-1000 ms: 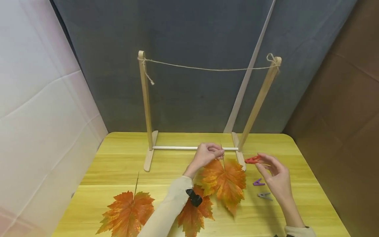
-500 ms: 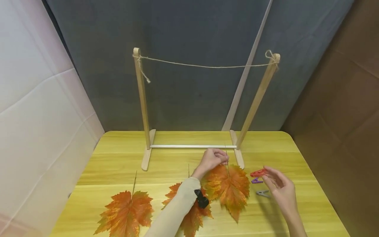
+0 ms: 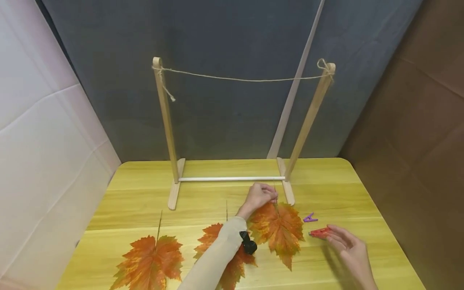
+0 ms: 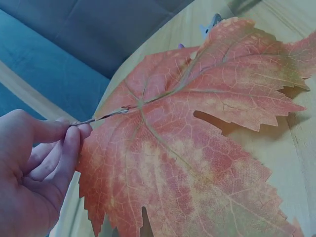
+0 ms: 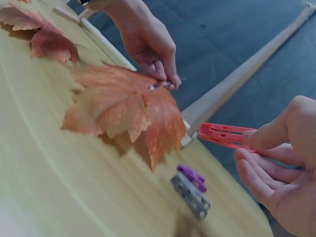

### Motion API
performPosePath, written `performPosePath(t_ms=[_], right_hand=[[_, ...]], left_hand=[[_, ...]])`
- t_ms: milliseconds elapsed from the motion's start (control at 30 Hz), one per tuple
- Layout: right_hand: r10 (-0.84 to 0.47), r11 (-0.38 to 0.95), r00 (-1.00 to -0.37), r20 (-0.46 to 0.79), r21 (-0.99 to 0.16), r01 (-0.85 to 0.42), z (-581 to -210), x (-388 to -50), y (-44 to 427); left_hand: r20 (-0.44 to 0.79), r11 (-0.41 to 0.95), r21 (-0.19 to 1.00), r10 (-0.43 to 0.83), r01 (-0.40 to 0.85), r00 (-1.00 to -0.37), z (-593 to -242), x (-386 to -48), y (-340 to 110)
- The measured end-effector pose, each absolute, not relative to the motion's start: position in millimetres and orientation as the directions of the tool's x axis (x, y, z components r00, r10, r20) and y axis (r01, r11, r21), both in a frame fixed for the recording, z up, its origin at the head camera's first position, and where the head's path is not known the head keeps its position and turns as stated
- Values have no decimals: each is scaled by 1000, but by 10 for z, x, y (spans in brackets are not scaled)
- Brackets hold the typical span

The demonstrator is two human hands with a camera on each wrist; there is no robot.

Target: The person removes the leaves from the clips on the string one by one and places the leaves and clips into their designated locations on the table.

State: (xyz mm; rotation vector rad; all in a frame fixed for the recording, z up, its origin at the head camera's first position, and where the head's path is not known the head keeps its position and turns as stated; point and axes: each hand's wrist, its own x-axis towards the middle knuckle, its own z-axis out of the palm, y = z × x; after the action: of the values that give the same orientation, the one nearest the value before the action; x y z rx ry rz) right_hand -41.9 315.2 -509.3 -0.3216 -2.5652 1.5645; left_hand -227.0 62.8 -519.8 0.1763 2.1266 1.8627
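My left hand [image 3: 258, 198] pinches the thin stem of an orange-red artificial maple leaf [image 3: 278, 230] between thumb and fingers. The leaf hangs from that grip just above the table, and its whole veined blade shows in the left wrist view. To the right, my right hand [image 3: 351, 250] pinches a red clothespin [image 3: 319, 233] by one end; the other end points left. A purple clothespin [image 3: 310, 218] lies beyond it on the table. A grey clothespin [image 5: 190, 195] beside the purple one shows in the right wrist view, but is hidden in the head view.
Behind my hands stands a wooden rack with a left post [image 3: 166, 125], a right post [image 3: 308, 125] and a white rod [image 3: 228, 178] low between them. A sagging string [image 3: 235, 79] joins the post tops. Two more leaves lie on the table, one left [image 3: 148, 262], one partly under my left sleeve [image 3: 221, 253].
My right hand has come down and nearer with the red clothespin, over the grey one. My left hand and its leaf have drawn slightly back from the rod. The head view has shifted a little.
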Motion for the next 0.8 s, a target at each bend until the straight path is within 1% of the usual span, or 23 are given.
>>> performPosePath(t_ms=[167, 300, 367, 433, 600, 800], right_hand=[[197, 385, -978, -62, -913, 136, -5240, -365, 3227], [186, 350, -963, -193, -903, 248, -5323, -332, 3248], [183, 363, -955, -234, -887, 287, -5360, -320, 3254], [185, 391, -954, -237, -873, 293, -5399, -313, 3261], [200, 440, -960, -195, -858, 265, -5476, -301, 3285], [231, 489, -950, -210, -819, 299, -5516, -295, 3336]], left_hand=[[-168, 194, 974, 260, -119, -951, -5240, -2248, 664], [-180, 222, 967, 253, -124, -951, -5278, -2233, 687], [-180, 231, 965, 246, -122, -952, -5294, -2230, 693], [-177, 252, 961, 239, -115, -955, -5300, -2223, 697], [-187, 309, 944, 226, -112, -956, -5312, -2215, 727], [-213, 389, 914, 210, -118, -954, -5313, -2182, 776]])
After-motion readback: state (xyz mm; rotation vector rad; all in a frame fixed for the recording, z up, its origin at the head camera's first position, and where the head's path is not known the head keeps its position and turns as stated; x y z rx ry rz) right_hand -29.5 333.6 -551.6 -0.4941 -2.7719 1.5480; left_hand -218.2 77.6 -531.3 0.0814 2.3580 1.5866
